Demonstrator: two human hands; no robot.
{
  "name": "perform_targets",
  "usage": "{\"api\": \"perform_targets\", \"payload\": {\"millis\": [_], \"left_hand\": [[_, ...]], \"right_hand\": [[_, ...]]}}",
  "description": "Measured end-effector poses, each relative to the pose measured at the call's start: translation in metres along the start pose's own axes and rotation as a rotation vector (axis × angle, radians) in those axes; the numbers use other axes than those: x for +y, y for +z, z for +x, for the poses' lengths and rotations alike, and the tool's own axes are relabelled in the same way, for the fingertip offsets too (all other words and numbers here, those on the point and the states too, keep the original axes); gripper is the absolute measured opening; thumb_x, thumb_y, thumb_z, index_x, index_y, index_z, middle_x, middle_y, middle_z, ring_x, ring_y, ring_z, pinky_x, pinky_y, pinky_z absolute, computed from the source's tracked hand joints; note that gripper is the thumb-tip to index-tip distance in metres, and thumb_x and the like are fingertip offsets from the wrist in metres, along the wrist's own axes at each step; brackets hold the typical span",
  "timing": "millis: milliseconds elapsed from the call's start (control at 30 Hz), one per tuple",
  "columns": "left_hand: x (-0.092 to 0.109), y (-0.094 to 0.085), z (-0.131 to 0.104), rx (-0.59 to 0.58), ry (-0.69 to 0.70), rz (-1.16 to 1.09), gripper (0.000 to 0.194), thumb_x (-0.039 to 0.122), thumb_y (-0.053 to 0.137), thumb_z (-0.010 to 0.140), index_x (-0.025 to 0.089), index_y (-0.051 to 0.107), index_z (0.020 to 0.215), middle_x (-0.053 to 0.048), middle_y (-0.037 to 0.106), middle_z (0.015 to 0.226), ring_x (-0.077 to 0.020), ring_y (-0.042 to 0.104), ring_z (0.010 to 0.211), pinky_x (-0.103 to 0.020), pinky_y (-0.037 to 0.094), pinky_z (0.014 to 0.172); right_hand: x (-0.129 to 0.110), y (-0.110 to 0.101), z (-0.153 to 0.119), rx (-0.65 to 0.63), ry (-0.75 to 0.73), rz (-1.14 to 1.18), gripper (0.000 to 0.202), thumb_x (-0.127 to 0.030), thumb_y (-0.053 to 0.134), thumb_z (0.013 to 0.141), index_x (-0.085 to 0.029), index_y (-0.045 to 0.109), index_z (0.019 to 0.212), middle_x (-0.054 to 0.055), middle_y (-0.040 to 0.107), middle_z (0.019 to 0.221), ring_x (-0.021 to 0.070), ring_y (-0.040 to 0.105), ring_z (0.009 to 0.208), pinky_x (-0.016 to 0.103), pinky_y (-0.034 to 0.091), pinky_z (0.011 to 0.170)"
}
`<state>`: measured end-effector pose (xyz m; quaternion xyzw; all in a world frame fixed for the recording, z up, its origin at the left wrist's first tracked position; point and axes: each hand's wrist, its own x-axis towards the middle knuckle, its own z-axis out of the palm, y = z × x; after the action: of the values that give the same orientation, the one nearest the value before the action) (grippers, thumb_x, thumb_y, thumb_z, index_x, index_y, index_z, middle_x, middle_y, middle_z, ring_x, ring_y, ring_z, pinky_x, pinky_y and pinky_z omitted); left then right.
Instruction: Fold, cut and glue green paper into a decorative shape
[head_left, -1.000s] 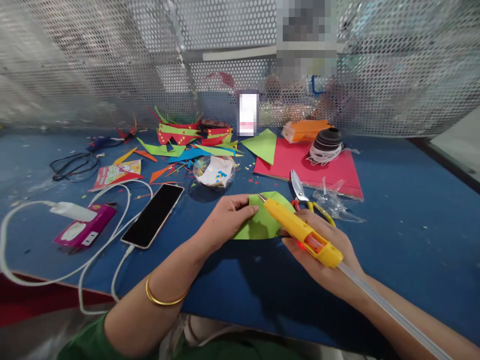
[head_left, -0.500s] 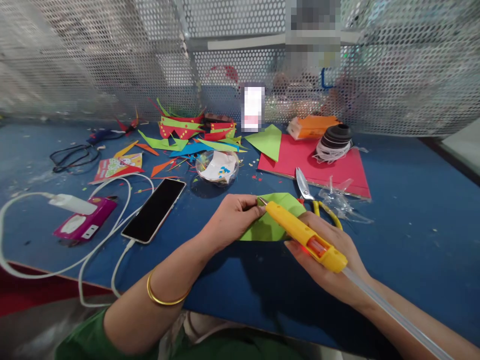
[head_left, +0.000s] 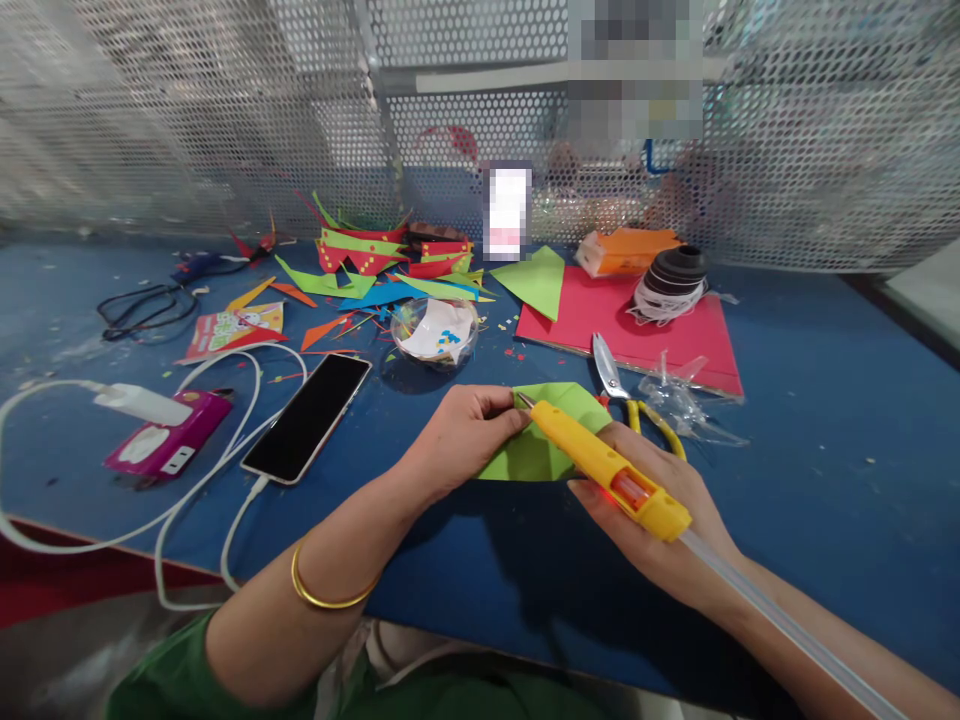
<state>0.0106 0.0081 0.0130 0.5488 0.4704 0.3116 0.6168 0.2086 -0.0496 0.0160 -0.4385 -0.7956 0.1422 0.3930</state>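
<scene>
While the left hand [head_left: 461, 440] pinches green paper [head_left: 536, 455], the right hand [head_left: 652, 520] grips a glue gun [head_left: 607, 468], nozzle at the fold; gluing underway.

phone [head_left: 306, 417], scissors [head_left: 624, 388] — red sheet [head_left: 630, 329]

I can't see the near half of the green paper [head_left: 559, 400] — my left hand [head_left: 461, 440] and the glue gun [head_left: 607, 468] cover it. The glue stick [head_left: 780, 622] runs off the bottom edge. 2 blurred patches sit behind the mesh — unreadable.
</scene>
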Motion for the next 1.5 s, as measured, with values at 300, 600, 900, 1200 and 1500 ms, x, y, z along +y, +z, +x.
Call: {"api": "perform_targets", "payload": {"millis": [300,600,900,1200,1500], "left_hand": [[0.0015,0.0001,-0.0013,-0.011,-0.011,-0.023,0.019,0.032,0.067,0.079,0.016,0.076,0.083,-0.001,0.068,0.07,-0.0162,0.063,0.067,-0.028,0.052,0.064],[0.0027,-0.0003,-0.0014,-0.012,-0.008,-0.017,0.021,0.031,0.066,0.08,0.016,0.077,0.088,-0.001,0.069,0.07,-0.0145,0.062,0.064,-0.026,0.05,0.061],[0.0035,0.0006,-0.0015,-0.031,0.015,-0.024,0.022,0.03,0.065,0.081,0.016,0.078,0.091,-0.001,0.07,0.072,-0.0148,0.063,0.066,-0.026,0.051,0.063],[0.0014,-0.0007,-0.0014,0.005,0.012,0.003,0.023,0.037,0.072,0.077,0.015,0.077,0.085,-0.002,0.07,0.07,-0.0187,0.065,0.071,-0.027,0.051,0.062],[0.0022,0.0002,-0.0009,-0.021,0.016,0.0,0.026,0.034,0.066,0.079,0.016,0.078,0.092,-0.001,0.067,0.07,-0.016,0.062,0.066,-0.029,0.051,0.066]], "right_hand": [[0.0004,0.002,0.0009,0.013,0.002,-0.011,0.018,-0.031,0.058,0.092,-0.023,0.05,0.078,-0.004,0.055,0.066,0.0091,0.053,0.051,0.021,0.043,0.046],[-0.0003,0.0018,0.0008,0.021,0.041,-0.034,0.021,-0.034,0.057,0.093,-0.024,0.049,0.076,-0.004,0.054,0.064,0.0094,0.052,0.048,0.022,0.043,0.044],[-0.001,0.001,0.0019,0.033,0.043,-0.015,0.02,-0.033,0.058,0.092,-0.024,0.049,0.076,-0.004,0.054,0.064,0.0094,0.052,0.048,0.022,0.043,0.044],[0.0001,0.0015,0.0005,0.019,0.014,0.006,0.019,-0.029,0.059,0.091,-0.024,0.048,0.077,-0.005,0.051,0.063,0.0084,0.049,0.047,0.021,0.04,0.044],[-0.001,0.0008,-0.0004,0.012,0.024,-0.039,0.02,-0.032,0.057,0.093,-0.023,0.048,0.078,-0.005,0.052,0.064,0.0079,0.05,0.048,0.019,0.042,0.046]]}}
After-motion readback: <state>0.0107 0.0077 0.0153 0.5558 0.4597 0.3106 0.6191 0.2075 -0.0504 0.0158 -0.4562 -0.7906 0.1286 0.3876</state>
